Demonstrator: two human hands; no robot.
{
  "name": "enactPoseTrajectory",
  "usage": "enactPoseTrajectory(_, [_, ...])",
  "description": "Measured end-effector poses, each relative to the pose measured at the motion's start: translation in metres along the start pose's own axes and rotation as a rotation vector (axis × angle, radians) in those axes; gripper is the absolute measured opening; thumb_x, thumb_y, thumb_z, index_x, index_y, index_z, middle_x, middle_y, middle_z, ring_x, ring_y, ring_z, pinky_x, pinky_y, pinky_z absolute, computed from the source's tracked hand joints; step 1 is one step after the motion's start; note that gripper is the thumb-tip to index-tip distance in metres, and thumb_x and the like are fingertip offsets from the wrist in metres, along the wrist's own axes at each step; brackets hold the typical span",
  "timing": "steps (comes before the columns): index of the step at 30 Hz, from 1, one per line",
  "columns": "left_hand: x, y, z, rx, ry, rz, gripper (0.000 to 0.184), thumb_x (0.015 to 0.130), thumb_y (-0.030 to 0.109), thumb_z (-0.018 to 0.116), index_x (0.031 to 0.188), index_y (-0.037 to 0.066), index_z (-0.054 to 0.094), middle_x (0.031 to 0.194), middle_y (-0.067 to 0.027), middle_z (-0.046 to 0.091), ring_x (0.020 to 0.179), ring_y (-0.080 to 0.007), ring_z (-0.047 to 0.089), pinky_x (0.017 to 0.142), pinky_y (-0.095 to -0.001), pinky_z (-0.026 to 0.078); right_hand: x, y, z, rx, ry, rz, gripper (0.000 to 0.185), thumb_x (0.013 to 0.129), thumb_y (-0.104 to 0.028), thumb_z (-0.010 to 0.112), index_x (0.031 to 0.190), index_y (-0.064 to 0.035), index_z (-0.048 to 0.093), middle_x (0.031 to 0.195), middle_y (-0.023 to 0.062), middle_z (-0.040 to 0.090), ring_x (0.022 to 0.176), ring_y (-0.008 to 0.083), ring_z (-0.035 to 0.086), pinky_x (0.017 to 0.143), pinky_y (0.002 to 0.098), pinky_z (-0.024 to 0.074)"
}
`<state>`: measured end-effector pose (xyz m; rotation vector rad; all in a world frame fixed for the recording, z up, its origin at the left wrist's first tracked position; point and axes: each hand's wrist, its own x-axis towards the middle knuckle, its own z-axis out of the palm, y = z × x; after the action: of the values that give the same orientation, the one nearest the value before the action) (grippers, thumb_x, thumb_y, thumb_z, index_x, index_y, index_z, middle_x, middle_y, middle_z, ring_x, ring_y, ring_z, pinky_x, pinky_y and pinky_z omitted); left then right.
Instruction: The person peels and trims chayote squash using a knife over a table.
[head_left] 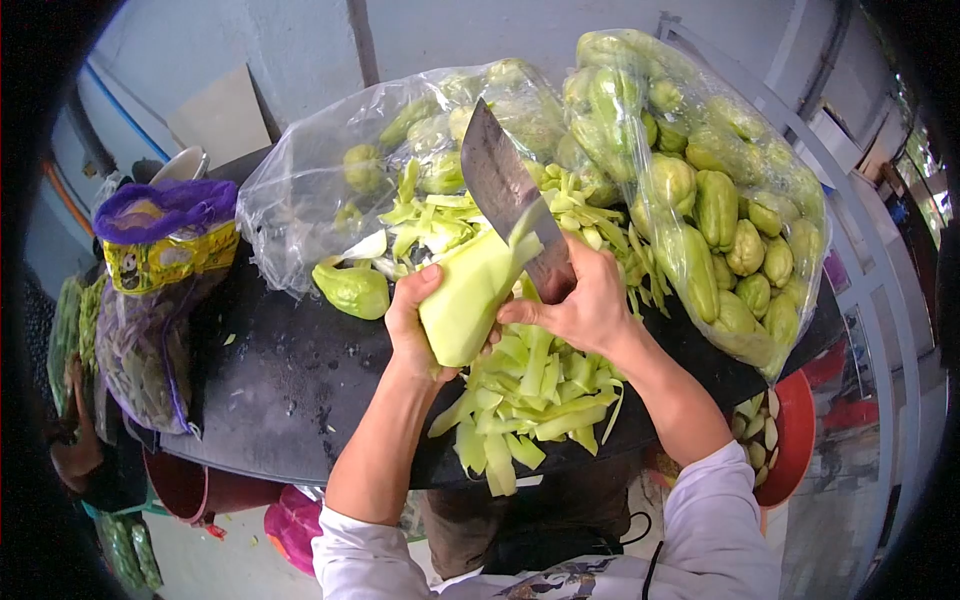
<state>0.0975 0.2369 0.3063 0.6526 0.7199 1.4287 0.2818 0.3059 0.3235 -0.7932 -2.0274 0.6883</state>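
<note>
A mostly peeled, pale green chayote point(468, 300) is gripped in my left hand point(408, 318), fingers wrapped around its side. My right hand point(578, 305) holds a broad-bladed knife point(495, 168), its tip pointing up and away from me; the handle is hidden in my fist. The blade lies against the chayote's far right side, where a strip of peel point(525, 228) curls over the metal. Below my hands, a heap of peelings point(530, 395) hangs over the table's near edge. Another chayote point(354, 290) rests left of my left hand, with more peelings point(437, 222) behind it.
Clear plastic bags of chayotes, one on the left point(330, 150) and one on the right point(720, 240), cover the back of the dark table point(270, 380). A purple mesh bag point(150, 340) stands at the left edge. Below the right side sits a red bucket point(797, 430).
</note>
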Motion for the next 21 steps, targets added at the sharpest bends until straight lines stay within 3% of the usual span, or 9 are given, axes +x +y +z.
enactPoseTrajectory(6, [0.001,-0.002,-0.001,-0.032,0.049,0.044,0.07,0.079,0.054,0.053,0.115,-0.006,0.057,0.087,-0.0191,0.066,0.059,-0.0251,0.064,0.045,-0.033,0.051,-0.004,0.008,0.009,-0.016,0.003,-0.065,0.065,0.062,-0.051,0.089,0.093,-0.0002,0.064,0.051,-0.0017,0.052,0.045,0.0069,0.045,0.046,0.0268,0.0412])
enactPoseTrajectory(10, [0.001,-0.002,0.002,-0.046,0.064,0.065,0.069,0.08,0.053,0.052,0.115,-0.006,0.058,0.087,-0.0189,0.067,0.059,-0.0242,0.065,0.042,-0.0316,0.049,-0.004,0.001,0.007,0.007,-0.065,0.044,0.066,0.061,-0.055,0.088,0.088,-0.0009,0.062,0.052,-0.0003,0.053,0.047,0.0077,0.046,0.047,0.0278,0.0424])
enactPoseTrajectory(13, [0.002,-0.002,0.0,-0.012,0.066,0.126,0.065,0.08,0.051,0.054,0.112,-0.005,0.058,0.087,-0.0187,0.066,0.061,-0.0253,0.064,0.046,-0.0347,0.051,-0.008,0.0,0.016,0.005,-0.062,0.01,0.068,0.06,-0.057,0.088,0.085,-0.0012,0.06,0.053,0.0006,0.053,0.048,0.0086,0.046,0.048,0.0282,0.0429])
enactPoseTrajectory(14, [0.004,-0.003,-0.004,-0.023,0.059,0.118,0.065,0.078,0.053,0.055,0.113,-0.002,0.059,0.09,-0.017,0.066,0.066,-0.026,0.064,0.052,-0.0347,0.052,-0.009,0.0,0.019,0.025,-0.039,-0.035,0.068,0.059,-0.058,0.088,0.084,-0.0014,0.059,0.053,0.0009,0.052,0.049,0.0091,0.046,0.048,0.0285,0.0431])
enactPoseTrajectory(15, [0.004,-0.004,-0.006,-0.034,0.052,0.109,0.066,0.077,0.055,0.056,0.113,0.001,0.059,0.093,-0.0153,0.065,0.071,-0.0266,0.063,0.059,-0.0347,0.052,-0.009,-0.001,0.019,0.027,-0.041,-0.035,0.068,0.059,-0.058,0.088,0.084,-0.0014,0.059,0.053,0.0009,0.052,0.049,0.0091,0.046,0.048,0.0285,0.0431])
enactPoseTrajectory(21, [0.003,-0.005,-0.001,-0.068,0.109,0.096,0.065,0.076,0.056,0.055,0.116,0.005,0.059,0.102,-0.0131,0.064,0.084,-0.0276,0.062,0.072,-0.0391,0.052,-0.01,-0.003,0.016,0.013,-0.142,0.045,0.074,0.059,-0.064,0.085,0.084,0.0002,0.059,0.052,0.0022,0.052,0.047,0.0132,0.05,0.048,0.0313,0.0452])
